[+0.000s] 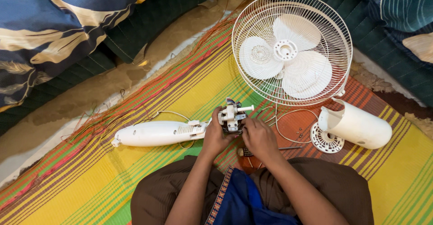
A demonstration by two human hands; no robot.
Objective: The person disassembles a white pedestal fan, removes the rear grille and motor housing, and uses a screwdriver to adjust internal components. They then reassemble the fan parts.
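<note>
Fan motor in both hands

Around the white fan guard: a mat below it striped yellow, green, red and brown; dark green quilted cushions left; a navy, cream-leaved cloth far left.

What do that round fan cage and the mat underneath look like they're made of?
The fan cage looks like thin metal wire coated glossy white, judging by its fine, even spokes; it could be plastic. The striped mat looks like woven plastic or reed strips, with loose strands fraying along its edge.
</note>
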